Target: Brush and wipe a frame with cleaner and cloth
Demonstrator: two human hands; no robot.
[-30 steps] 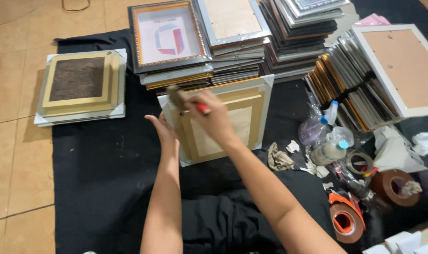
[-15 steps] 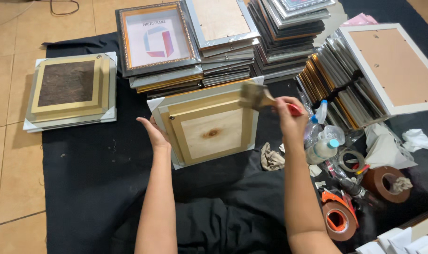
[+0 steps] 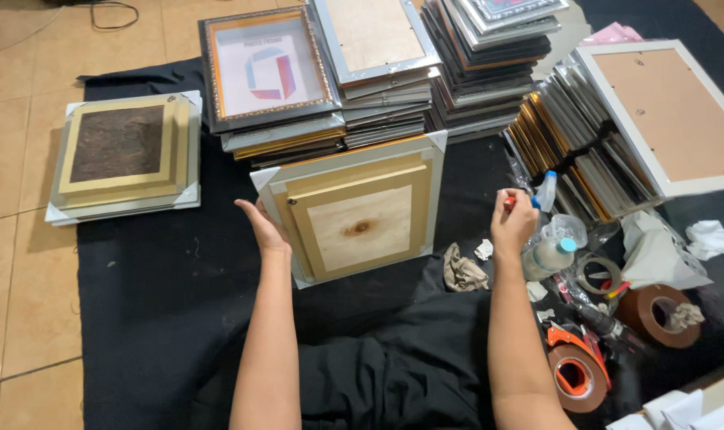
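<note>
A: Since half a second ago the right hand (image 3: pixel 513 223) has swung away from the frame's upper right corner toward four o'clock of it, and the brush head that stuck out over the frame is out of sight.

B: What does that hand hold now?

A: It is clenched around a red-handled tool (image 3: pixel 510 202); only the red tip shows above the fingers. The left hand (image 3: pixel 264 228) is flat and open, its palm pressed against the left edge of the gold picture frame (image 3: pixel 360 215).

B: How does the frame lie?

A: Back side up, wooden backing showing, on the black cloth (image 3: pixel 139 318). It is nearly square and turned slightly, its lower edge rising toward three o'clock. White corner protectors sit on its corners.

B: Around it?

A: Nearest, at five o'clock, brown tape rolls (image 3: pixel 575 374) and an orange dispenser. Beside the right hand, a plastic bottle (image 3: pixel 550 255). At nine o'clock, a second gold frame (image 3: pixel 123 155). At twelve o'clock, stacked frames (image 3: pixel 394 72). Tan tiled floor (image 3: pixel 19 239) lies beyond the cloth.
</note>
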